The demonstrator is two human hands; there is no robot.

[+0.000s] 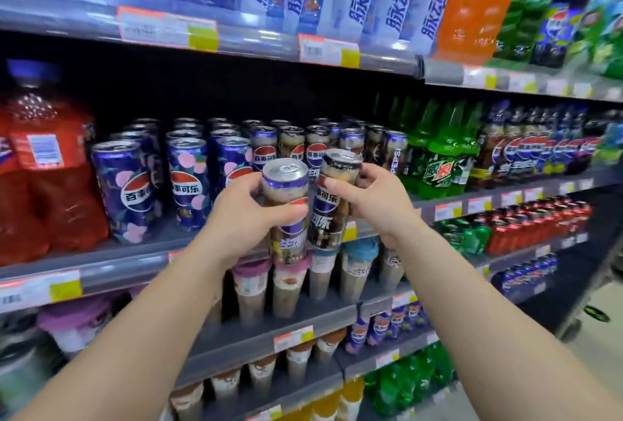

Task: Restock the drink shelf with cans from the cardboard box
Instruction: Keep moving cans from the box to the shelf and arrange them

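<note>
Two slim brown-and-purple cans sat side by side at the frame's centre, touching or nearly so. The left can (288, 208) stood upright, silver top showing; the right can (333, 198) leaned slightly left. Behind them, mid-frame, the drink shelf (135, 262) held rows of upright cans — purple at left, brown at right.

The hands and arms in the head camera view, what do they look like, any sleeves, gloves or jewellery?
Both arms are bare as far as the frame shows: no sleeves in view. The left hand and right hand wear no gloves, and no rings, watch or bracelet show. The visible fingernails look short and unpainted.
</note>
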